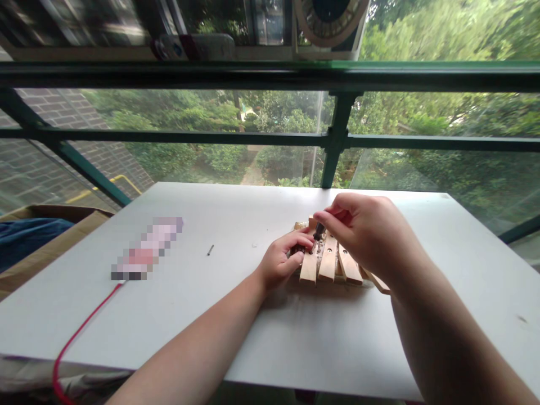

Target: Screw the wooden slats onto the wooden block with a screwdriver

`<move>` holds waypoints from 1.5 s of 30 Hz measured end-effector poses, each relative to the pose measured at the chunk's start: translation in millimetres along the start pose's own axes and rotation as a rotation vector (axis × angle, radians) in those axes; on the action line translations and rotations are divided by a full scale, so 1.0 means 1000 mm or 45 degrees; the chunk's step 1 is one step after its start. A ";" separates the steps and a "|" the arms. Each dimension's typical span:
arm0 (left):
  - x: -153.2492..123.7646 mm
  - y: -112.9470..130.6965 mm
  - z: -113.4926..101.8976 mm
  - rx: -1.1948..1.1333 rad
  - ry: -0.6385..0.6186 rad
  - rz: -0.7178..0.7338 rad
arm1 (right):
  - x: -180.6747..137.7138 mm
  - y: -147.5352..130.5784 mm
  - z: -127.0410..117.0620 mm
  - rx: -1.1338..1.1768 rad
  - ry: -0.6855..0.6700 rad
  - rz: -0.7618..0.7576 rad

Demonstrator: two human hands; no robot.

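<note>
A small wooden piece with several pale slats (pixel 327 264) lies on the white table, and dark screw heads show in some of the slats. My left hand (pixel 283 254) grips its left end, fingers over the top and thumb by the leftmost slat. My right hand (pixel 358 222) is closed round the dark handle of a screwdriver (pixel 319 229), tilted with its tip down by the leftmost slat's hole. Fingers hide part of the handle and the exact contact at the tip. The right hand covers the right part of the wooden piece.
A loose screw (pixel 210 250) lies on the white table (pixel 202 315) left of my hands. Farther left is a blurred-out flat object (pixel 147 250) with a red cable (pixel 80 332) running off the near edge. A cardboard box (pixel 90 225) stands beyond the table's left side; green railings (pixel 270 138) run behind.
</note>
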State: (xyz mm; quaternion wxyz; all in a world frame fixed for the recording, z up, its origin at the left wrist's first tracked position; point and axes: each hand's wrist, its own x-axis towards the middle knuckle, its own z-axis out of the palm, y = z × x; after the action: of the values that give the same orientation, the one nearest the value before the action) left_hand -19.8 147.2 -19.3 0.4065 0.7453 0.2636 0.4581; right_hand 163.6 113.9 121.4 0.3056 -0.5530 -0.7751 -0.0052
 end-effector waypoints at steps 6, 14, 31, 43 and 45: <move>-0.001 0.005 -0.001 0.133 0.029 -0.011 | 0.001 0.000 0.003 0.023 -0.010 -0.009; 0.000 0.008 -0.003 0.210 0.029 -0.022 | 0.002 0.000 0.006 0.079 -0.025 -0.081; 0.001 0.006 -0.003 0.197 0.040 -0.063 | -0.001 -0.005 0.001 0.155 -0.169 -0.140; -0.001 0.003 -0.002 0.183 0.043 -0.041 | 0.001 -0.002 -0.002 0.117 -0.160 -0.120; -0.001 0.002 -0.002 0.182 0.050 -0.054 | 0.001 -0.002 -0.001 0.125 -0.166 -0.105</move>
State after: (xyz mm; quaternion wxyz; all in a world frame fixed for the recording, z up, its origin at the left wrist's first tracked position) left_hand -21.7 145.9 -17.3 0.3565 0.7576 0.3194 0.4438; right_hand 162.5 113.4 123.7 0.2808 -0.5041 -0.8148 0.0561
